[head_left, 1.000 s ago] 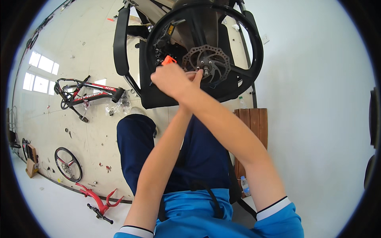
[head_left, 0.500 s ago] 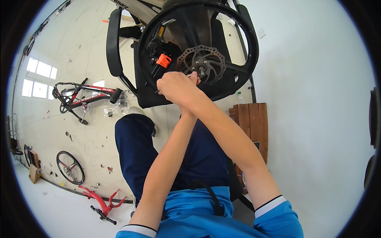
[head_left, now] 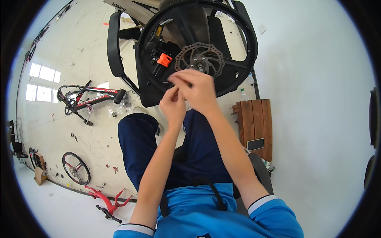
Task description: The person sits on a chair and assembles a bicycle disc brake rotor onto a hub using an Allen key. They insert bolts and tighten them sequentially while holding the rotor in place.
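A black spoked wheel (head_left: 251,35) lies across a black armchair (head_left: 150,96) in front of me. At its hub sits a metal brake disc (head_left: 217,56), with a threaded axle (head_left: 201,68) sticking up from the middle. My left hand (head_left: 173,107) is on the near side of the wheel, its fingertips pinched together; what they hold is hidden. Just above and to the right of it, my right hand (head_left: 197,89) is bent over with thumb and fingertips closed, slightly blurred. Any small thing in them cannot be made out. Both hands are off the axle.
An orange plastic piece (head_left: 164,60) and dark parts lie on the chair seat. On the floor at left are a black-and-red bicycle frame (head_left: 93,97), another wheel (head_left: 76,168) and a red fork (head_left: 104,200). A wooden stool (head_left: 257,119) carrying a phone (head_left: 255,144) stands at right.
My forearms have uncrossed. Both hands have left the axle; the left came back toward me and now shows beside the right. The view has shifted slightly.
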Action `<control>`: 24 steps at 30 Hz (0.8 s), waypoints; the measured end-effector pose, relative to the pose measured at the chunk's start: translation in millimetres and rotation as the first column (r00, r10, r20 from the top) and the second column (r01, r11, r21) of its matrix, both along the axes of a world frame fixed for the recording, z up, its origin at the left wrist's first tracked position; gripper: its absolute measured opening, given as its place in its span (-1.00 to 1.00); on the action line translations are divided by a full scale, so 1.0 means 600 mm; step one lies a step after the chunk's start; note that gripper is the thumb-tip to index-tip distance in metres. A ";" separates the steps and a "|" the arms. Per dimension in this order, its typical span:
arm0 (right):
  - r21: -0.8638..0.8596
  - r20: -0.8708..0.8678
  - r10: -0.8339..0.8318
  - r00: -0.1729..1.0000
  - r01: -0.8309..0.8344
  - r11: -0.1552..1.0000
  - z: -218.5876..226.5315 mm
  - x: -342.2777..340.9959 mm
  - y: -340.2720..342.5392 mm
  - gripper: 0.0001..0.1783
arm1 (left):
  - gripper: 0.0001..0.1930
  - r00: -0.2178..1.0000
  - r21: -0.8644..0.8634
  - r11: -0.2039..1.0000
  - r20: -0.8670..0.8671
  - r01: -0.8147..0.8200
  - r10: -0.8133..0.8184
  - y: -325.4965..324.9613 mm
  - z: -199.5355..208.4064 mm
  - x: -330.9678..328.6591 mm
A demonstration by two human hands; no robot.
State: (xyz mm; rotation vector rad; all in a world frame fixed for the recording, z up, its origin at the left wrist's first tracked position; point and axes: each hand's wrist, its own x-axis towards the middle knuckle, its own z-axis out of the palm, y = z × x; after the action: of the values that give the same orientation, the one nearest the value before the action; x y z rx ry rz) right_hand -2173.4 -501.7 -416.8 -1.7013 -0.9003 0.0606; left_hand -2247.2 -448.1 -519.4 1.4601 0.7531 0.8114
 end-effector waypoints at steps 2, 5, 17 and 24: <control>0.145 -0.297 -0.114 0.948 0.163 0.976 -0.021 -0.001 -0.039 -0.89 | -0.89 0.997 0.187 0.982 0.076 -0.001 -0.013 0.006 0.023 -0.007; 0.237 -0.687 -0.077 0.723 0.323 0.916 -0.038 -0.004 -0.044 -0.85 | -0.86 0.981 0.362 0.912 -0.075 0.192 -0.177 0.010 0.041 -0.041; 0.159 -0.788 -0.111 0.605 0.374 0.914 -0.091 -0.003 -0.015 -0.80 | -0.83 0.979 -0.237 0.953 -0.036 0.187 -0.201 -0.034 0.077 -0.080; 0.141 -0.820 -0.091 0.565 0.354 0.925 -0.098 0.008 -0.014 -0.79 | -0.84 0.982 -0.235 0.956 -0.021 0.179 -0.189 -0.032 0.077 -0.074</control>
State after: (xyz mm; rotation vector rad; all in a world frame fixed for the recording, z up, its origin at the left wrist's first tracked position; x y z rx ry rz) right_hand -2168.9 -510.1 -475.5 -1.2673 0.0222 0.4730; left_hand -2291.8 -467.4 -473.0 1.3179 0.7074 0.5318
